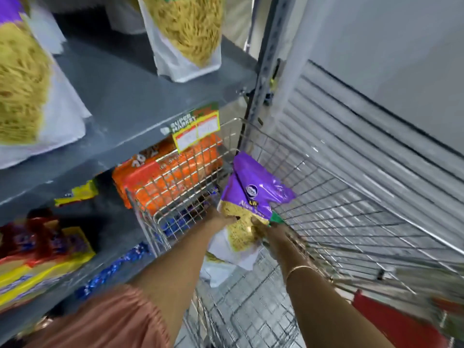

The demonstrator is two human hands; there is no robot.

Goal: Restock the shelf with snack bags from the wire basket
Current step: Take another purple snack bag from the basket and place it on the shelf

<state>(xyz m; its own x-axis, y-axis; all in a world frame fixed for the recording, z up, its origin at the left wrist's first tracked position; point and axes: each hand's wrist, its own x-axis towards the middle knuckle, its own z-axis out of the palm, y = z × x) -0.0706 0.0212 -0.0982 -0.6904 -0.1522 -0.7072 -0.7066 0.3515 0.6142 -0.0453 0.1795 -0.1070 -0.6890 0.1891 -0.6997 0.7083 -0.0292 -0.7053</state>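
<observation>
Our left hand (222,218) and right hand (270,231) both grip a purple-topped plastic snack bag (251,197) above the silver wire basket (339,222), beside the grey shelf's (120,96) front edge.

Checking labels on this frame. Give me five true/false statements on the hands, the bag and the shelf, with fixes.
1. Both hands grip one snack bag. True: the left hand and right hand hold the purple-topped snack bag.
2. The held bag is resting on the shelf. False: it is over the wire basket, not on the grey shelf.
3. Similar bags already stand on the grey shelf. True: one stands at the back, another at the left.
4. The basket is empty apart from the held bag. False: another bag lies below it.
5. A bangle is on the left wrist. False: the bangle is on the right wrist.
</observation>
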